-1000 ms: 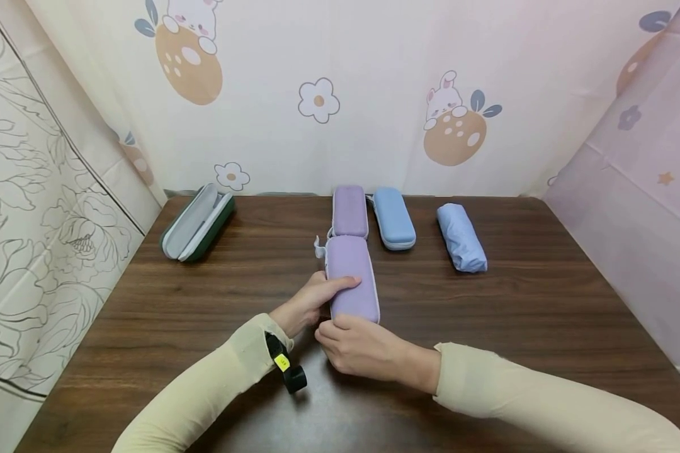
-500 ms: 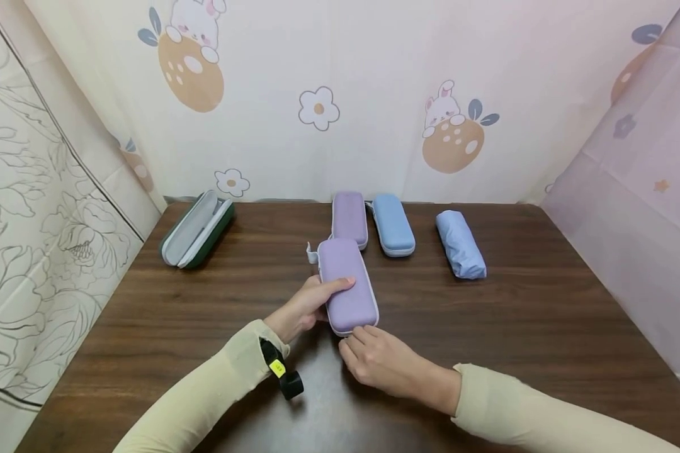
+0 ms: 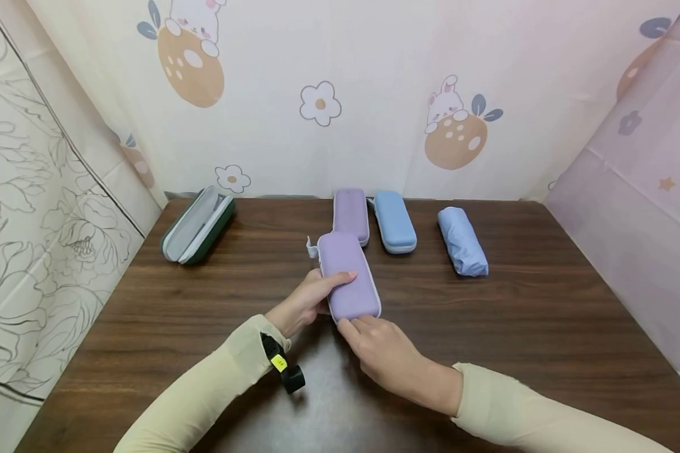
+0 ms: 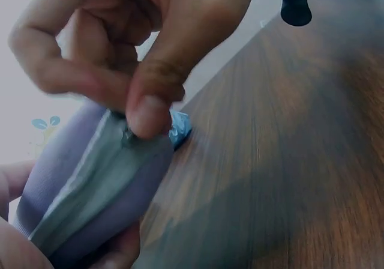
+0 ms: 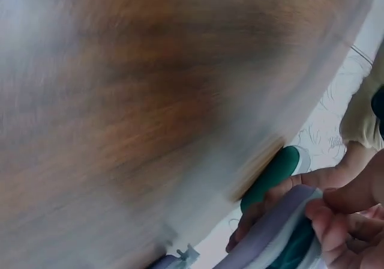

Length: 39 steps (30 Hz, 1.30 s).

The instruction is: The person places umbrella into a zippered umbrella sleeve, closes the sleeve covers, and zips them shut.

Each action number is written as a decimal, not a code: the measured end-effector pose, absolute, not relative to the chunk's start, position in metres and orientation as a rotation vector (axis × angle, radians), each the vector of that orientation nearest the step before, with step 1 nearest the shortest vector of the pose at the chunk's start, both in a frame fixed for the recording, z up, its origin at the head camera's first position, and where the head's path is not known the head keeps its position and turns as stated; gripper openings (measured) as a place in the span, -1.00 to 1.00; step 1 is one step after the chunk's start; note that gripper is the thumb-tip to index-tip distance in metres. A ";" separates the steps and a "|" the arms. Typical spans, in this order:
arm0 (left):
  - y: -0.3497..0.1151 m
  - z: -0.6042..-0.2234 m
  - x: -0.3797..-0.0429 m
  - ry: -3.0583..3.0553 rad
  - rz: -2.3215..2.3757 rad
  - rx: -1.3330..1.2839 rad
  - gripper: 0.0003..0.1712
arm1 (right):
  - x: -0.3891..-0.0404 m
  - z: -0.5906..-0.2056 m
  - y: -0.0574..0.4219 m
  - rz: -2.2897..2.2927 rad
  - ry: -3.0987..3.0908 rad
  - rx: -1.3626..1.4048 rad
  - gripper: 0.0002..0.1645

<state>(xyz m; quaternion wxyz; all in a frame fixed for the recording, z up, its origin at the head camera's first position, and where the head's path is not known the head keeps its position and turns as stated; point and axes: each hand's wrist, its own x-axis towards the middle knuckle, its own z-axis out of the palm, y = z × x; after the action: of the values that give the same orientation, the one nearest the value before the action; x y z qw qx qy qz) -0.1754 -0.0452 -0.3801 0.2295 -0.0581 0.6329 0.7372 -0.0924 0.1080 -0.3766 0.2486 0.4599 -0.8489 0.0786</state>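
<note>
In the head view, a lilac zip case (image 3: 340, 255) with a pale zip edge and a small fabric loop is gripped by my left hand (image 3: 306, 301), thumb across its top. The case tilts slightly left at its far end. My right hand (image 3: 396, 358) is at the near end, fingers curled. Seen in the left wrist view, its thumb and index finger pinch a small dark zipper pull (image 4: 126, 138), mostly covered by the thumb, on the grey-green zip band of the case. The right wrist view also shows the lilac side (image 5: 264, 236) of the case.
Behind the held case lie a purple case (image 3: 351, 214) and a blue case (image 3: 395, 223). A blue wrapped bundle (image 3: 463, 242) lies to the right. At the far left is a green case (image 3: 198, 228), its lid ajar. Curtains border the brown table (image 3: 515, 302).
My right hand has shifted right along the near end of the lilac case. The far end of that case has swung a little left. The other objects stay put.
</note>
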 end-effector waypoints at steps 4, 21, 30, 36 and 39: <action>-0.048 -0.379 -0.177 1.724 2.040 -0.195 -0.54 | -0.096 -0.375 0.112 0.446 -2.348 1.192 -0.68; -0.048 -0.365 -0.178 1.715 2.092 -0.241 -0.52 | -0.113 -0.374 0.146 0.897 -2.258 1.007 -0.56; -0.048 -0.368 -0.178 1.690 2.143 -0.252 -0.49 | -0.122 -0.376 0.154 1.074 -2.290 0.951 -0.56; -0.042 -0.370 -0.174 1.528 2.253 -0.255 -0.34 | -0.121 -0.376 0.150 1.223 -2.278 1.163 -0.63; -0.037 -0.368 -0.172 1.439 2.303 -0.213 -0.29 | -0.119 -0.376 0.148 1.240 -2.259 1.211 -0.65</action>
<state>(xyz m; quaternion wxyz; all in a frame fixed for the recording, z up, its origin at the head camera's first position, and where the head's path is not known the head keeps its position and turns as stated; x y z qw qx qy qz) -0.1718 -0.0375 -0.3684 0.2073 -0.0766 0.5169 0.8270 -0.1189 0.1482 -0.3757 0.1469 0.4206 -0.7848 0.4309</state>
